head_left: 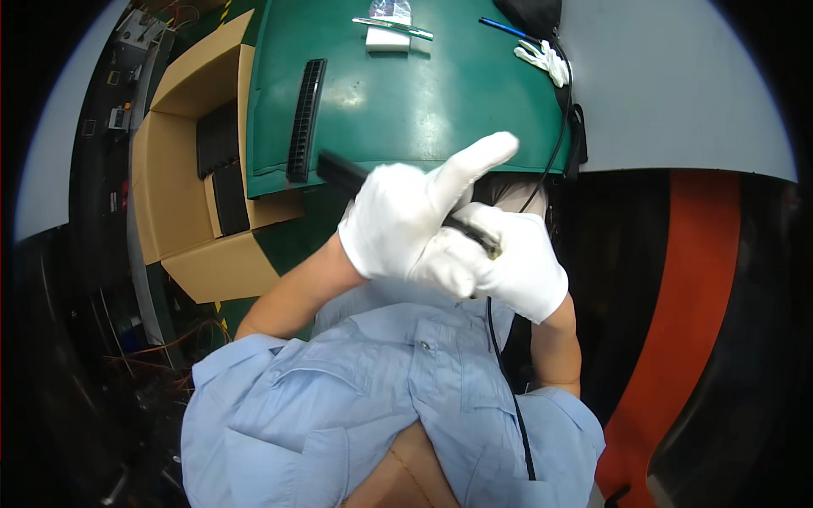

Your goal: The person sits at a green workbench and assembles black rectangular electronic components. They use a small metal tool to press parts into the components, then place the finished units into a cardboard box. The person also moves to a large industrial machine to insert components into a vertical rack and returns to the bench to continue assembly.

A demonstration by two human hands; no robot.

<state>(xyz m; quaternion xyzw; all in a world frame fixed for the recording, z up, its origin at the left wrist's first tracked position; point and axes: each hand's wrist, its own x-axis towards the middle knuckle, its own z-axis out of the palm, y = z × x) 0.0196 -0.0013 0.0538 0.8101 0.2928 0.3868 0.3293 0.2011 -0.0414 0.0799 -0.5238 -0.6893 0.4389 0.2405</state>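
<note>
Both my hands wear white gloves and meet in front of my chest, near the table's front edge. My left hand [391, 218] is wrapped round a long black bar [341, 173], with one finger stretched out to the upper right. The bar's far-left end pokes out past that hand and looks blurred. My right hand [527, 264] closes on the bar's other end, where a short dark piece shows between the gloves. Most of the bar is hidden by my fingers. On the table to the left lies a black slotted strip [306, 120].
An open cardboard box [182, 195] with black parts inside stands left of the green table [381, 106]. At the back are a white box [387, 40], a slim silver-green tool [411, 30], a blue pen-like tool [501, 27] and a white glove [546, 62]. A black cable [561, 135] hangs down at the right.
</note>
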